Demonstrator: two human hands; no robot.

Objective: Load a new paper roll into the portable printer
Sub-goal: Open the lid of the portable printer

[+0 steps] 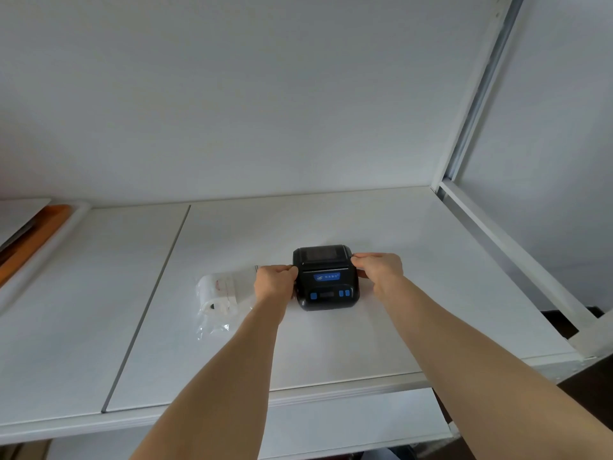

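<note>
A small black portable printer [326, 278] with blue buttons and a blue label sits on the white tabletop [331, 343]; its lid is closed. My left hand [273, 283] presses against its left side, fingertips at the lid's edge. My right hand [379, 268] grips its right side the same way. A white paper roll [217, 293] lies in a clear plastic bag just left of my left hand, untouched.
A seam [149, 303] runs through the tabletop on the left. A white tray holding an orange object [33, 240] stands at the far left. A white metal frame rail [507, 254] borders the table's right side. A white wall rises behind.
</note>
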